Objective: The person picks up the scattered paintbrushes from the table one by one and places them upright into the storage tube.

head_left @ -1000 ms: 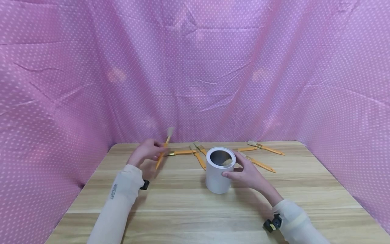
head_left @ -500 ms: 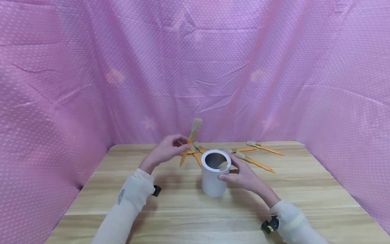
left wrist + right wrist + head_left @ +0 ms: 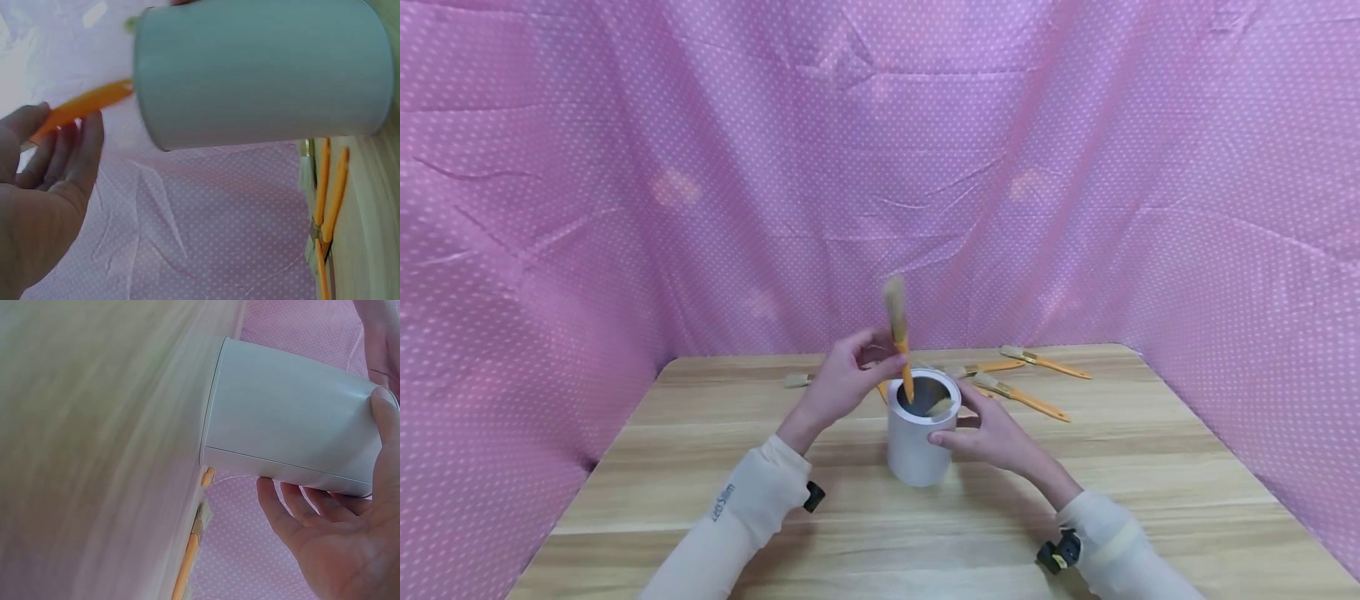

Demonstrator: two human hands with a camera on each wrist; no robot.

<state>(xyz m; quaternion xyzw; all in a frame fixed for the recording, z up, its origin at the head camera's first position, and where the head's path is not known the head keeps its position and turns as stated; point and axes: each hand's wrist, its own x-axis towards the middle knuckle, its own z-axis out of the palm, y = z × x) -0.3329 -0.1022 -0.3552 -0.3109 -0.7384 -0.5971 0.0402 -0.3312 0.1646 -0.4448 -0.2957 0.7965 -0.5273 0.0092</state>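
Note:
My left hand (image 3: 842,383) pinches a paintbrush (image 3: 896,312) with an orange handle and pale bristles, bristles up. The handle's lower end is right at the mouth of a white can (image 3: 919,454), overlapping the opening in the head view. In the left wrist view the orange handle (image 3: 87,103) reaches the can's rim from between thumb and fingers. My right hand (image 3: 1000,429) grips the can's right side near the top, thumb in front and fingers behind. The can stands upright on the table. Pale bristles of another paintbrush (image 3: 940,407) show inside it.
Several paintbrushes lie on the wooden table (image 3: 700,500) behind the can: one paintbrush (image 3: 1045,363) at the back right, another paintbrush (image 3: 1022,396) nearer, and one partly hidden paintbrush (image 3: 796,381) beyond my left hand. A pink dotted cloth (image 3: 880,167) hangs around the table's back and sides.
My left hand has carried the paintbrush rightward from the table's left side to the can's mouth. The can has shifted slightly left, with my right hand holding it throughout.

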